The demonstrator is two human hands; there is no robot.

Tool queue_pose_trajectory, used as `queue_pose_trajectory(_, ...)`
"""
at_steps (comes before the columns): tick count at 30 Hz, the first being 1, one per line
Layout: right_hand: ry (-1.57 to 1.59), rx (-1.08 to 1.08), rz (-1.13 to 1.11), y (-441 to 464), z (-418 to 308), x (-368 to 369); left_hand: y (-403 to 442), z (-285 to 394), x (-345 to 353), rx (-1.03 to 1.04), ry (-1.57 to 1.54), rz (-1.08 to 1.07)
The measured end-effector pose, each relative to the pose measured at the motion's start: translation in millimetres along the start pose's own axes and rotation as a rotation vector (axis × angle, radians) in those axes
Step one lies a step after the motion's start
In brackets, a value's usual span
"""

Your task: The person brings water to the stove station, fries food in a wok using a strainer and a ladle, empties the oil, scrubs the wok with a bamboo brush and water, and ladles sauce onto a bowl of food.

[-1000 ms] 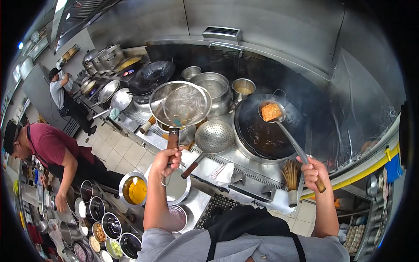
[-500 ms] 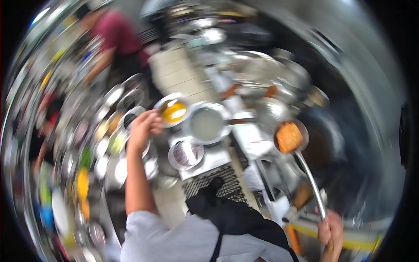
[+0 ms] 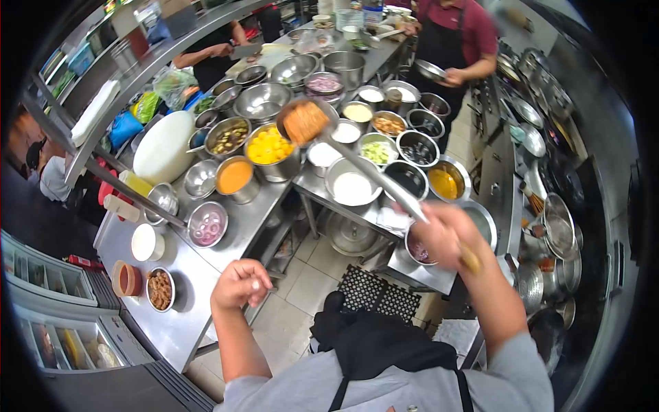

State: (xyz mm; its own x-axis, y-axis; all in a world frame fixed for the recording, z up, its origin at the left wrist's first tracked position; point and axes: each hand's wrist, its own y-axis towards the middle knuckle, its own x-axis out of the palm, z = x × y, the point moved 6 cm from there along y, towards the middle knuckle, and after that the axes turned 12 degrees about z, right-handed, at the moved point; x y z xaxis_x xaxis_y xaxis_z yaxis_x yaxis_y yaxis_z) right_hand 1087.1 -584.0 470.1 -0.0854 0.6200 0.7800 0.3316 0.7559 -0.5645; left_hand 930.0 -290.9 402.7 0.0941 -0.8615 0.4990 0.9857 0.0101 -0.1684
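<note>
My right hand point(image 3: 446, 235) grips the long metal handle of a ladle point(image 3: 374, 173), whose wooden end shows below my fist. The round ladle head holds an orange-brown piece of food point(image 3: 305, 123) and hangs over the steel bowls, just beside a pot of yellow chunks point(image 3: 270, 145). My left hand point(image 3: 240, 283) is in the air at the counter's edge, its fingers curled in and nothing visible in them. Closest to it is a bowl of sliced red onion point(image 3: 207, 224). Under my right forearm, another onion bowl point(image 3: 417, 250) is partly hidden.
Bowls and pots of ingredients crowd the steel counter point(image 3: 233, 261), including orange sauce point(image 3: 235, 176) and white powder point(image 3: 352, 189). A co-worker in a maroon shirt point(image 3: 473, 31) holds a pan at the back. Another person's hands hold a knife point(image 3: 246, 51). Pans line the right side.
The view has turned left toward the counter. My right hand has carried the loaded ladle from beside the wok to above the ingredient bowls. My left hand has moved away from the yellow liquid bowl.
</note>
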Motion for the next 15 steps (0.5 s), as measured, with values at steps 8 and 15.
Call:
queue_pose_trajectory(8,-0.678,-0.291,0.398,291.4,-99.3,103.3,-73.6,-52.8,-92.8,-0.023,-0.162,0.299)
queue_pose_trajectory(15,-2.337,-0.772,0.662,361.4,-139.4,104.7,-92.4,-55.9,-123.0,-0.069,-0.266,0.447)
